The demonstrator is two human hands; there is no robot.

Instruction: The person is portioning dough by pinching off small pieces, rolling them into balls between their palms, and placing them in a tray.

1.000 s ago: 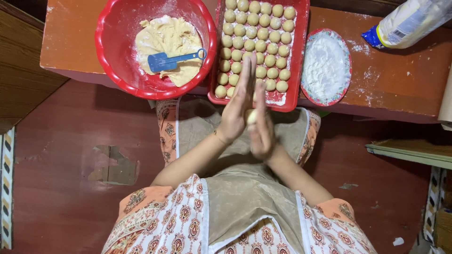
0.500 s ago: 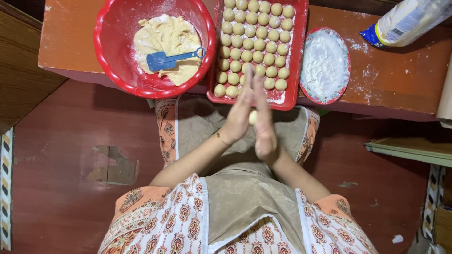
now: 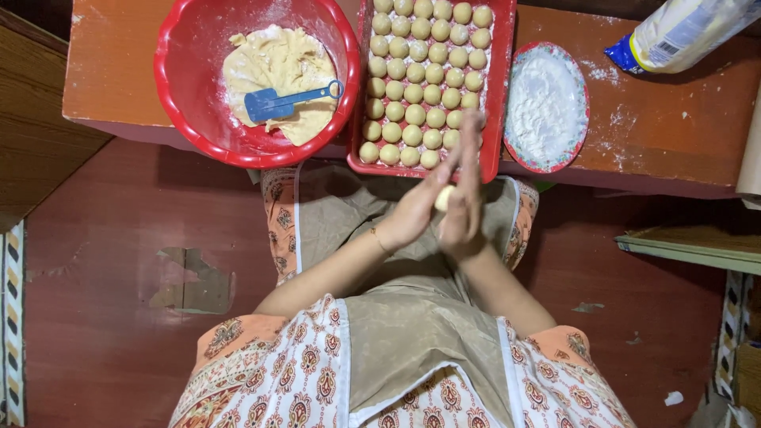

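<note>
The orange surface (image 3: pixel 119 71) carries everything, and the red tray (image 3: pixel 502 87) standing on it serves as the landmark. Left of the tray sits a red bowl (image 3: pixel 186 87) with a pale mass of dough (image 3: pixel 273 59) and a blue scraper (image 3: pixel 281 101) lying across it. The tray itself holds rows of small dough balls (image 3: pixel 424 75), touching one another. Just right of the tray is a plate of flour (image 3: pixel 545 103) with a patterned rim, and further right, near the corner, lies a white and blue bag (image 3: pixel 686 32).

Below the tray's near edge, over the person's lap, the left hand (image 3: pixel 412 214) and right hand (image 3: pixel 464 202) are pressed palm to palm. Between them sits 1 dough ball (image 3: pixel 445 198), only a sliver of it showing. The fingers of both hands are stretched out flat rather than curled, sandwiching the ball.

The ball looks light, soft and easily squashed, probably a little tacky; it is best cupped loosely around its sides with light pressure, since a firm pinch would likely dent it.
</note>
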